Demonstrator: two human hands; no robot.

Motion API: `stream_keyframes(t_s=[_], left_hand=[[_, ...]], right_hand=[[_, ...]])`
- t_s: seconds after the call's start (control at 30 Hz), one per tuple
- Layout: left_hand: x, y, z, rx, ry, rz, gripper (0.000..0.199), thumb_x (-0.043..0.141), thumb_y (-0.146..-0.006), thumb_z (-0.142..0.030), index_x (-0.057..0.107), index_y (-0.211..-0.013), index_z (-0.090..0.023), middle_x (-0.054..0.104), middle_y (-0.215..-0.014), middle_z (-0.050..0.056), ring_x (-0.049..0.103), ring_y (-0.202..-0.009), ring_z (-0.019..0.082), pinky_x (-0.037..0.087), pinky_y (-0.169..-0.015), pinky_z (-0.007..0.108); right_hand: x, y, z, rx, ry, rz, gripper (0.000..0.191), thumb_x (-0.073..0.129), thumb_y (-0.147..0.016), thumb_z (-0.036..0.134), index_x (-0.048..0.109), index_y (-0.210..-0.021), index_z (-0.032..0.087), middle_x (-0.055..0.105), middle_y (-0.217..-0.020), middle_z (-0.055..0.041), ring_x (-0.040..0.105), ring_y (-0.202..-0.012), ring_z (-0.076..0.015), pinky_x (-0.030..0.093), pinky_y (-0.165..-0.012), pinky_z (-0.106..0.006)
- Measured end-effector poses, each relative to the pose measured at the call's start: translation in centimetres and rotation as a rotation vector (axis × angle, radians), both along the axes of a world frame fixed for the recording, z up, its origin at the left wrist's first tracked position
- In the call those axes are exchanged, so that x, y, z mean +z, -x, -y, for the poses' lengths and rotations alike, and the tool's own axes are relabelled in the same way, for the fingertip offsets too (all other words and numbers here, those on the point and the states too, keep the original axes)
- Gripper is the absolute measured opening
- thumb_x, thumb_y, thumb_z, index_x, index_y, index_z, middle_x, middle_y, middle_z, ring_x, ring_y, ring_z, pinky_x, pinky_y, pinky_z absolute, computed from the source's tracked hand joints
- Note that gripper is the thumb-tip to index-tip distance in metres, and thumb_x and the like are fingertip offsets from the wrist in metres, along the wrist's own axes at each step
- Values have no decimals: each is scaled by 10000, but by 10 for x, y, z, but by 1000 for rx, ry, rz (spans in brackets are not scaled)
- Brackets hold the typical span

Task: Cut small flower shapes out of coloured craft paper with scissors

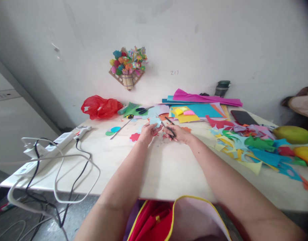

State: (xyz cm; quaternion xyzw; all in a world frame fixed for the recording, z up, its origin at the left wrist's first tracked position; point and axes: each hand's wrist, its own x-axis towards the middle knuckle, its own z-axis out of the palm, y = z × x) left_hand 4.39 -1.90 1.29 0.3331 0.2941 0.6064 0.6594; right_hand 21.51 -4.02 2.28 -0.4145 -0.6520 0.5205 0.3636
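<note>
My left hand pinches a light blue paper cutout that looks flower-shaped. Close beside it, my right hand grips a pair of dark-handled scissors, whose blades point up toward the paper. I cannot make out whether the blades touch it. Just left of my left hand lies a red paper flower. An orange paper piece lies behind my right hand. Farther left on the table are a blue paper circle and a green one, partly overlapping.
Coloured scraps spread over the right, near a phone and a green-yellow fruit. Paper sheets, other scissors and a red plastic bag lie at the back. A power strip with cables occupies the left.
</note>
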Motion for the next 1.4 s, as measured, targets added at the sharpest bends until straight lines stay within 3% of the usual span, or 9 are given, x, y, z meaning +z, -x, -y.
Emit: stream_keyframes(t_s=[0.27,0.5,0.8,1.0,1.2,1.4], left_hand=[[-1,1,0,-1,-16,-3,178,730,-665,-61,659,-823,-103,740,-770,88,753,-737,219,591,-743,297],[-4,3,-3,-7,-47,-28,199,737,-658,-67,673,-843,-98,738,-791,91,761,-810,244,579,-737,295],[-2,2,1,-51,-75,-25,218,736,-655,-69,689,-868,-81,742,-799,79,743,-723,195,594,-784,309],[-1,2,1,-36,-52,-33,195,747,-664,-60,690,-847,-101,740,-785,70,755,-762,211,589,-765,286],[-3,3,0,-60,-50,-49,197,781,-673,-77,704,-853,-92,758,-856,104,762,-803,229,579,-749,275],[-5,2,-1,-98,-42,-88,228,808,-654,-87,715,-860,-112,758,-822,59,728,-723,159,594,-809,290]], right_hand=[[12,4,9,-25,72,-56,201,704,-810,327,565,-779,185,514,-501,49,448,-413,-87,276,-337,-175],[5,-3,4,4,23,-38,262,689,-823,386,557,-729,180,588,-554,18,507,-417,-85,250,-310,-166],[6,-3,4,-3,4,-85,317,695,-832,459,613,-840,152,619,-592,5,538,-437,-85,282,-318,-163],[1,-5,-1,-13,-14,-111,293,738,-774,421,593,-800,168,627,-593,8,529,-447,-81,268,-332,-162],[2,-1,-4,-173,-22,-168,362,830,-621,277,622,-900,180,623,-597,24,549,-481,-103,271,-369,-174],[6,6,-4,-333,-45,-303,545,883,-483,324,600,-928,188,604,-623,48,574,-514,-117,312,-407,-189]])
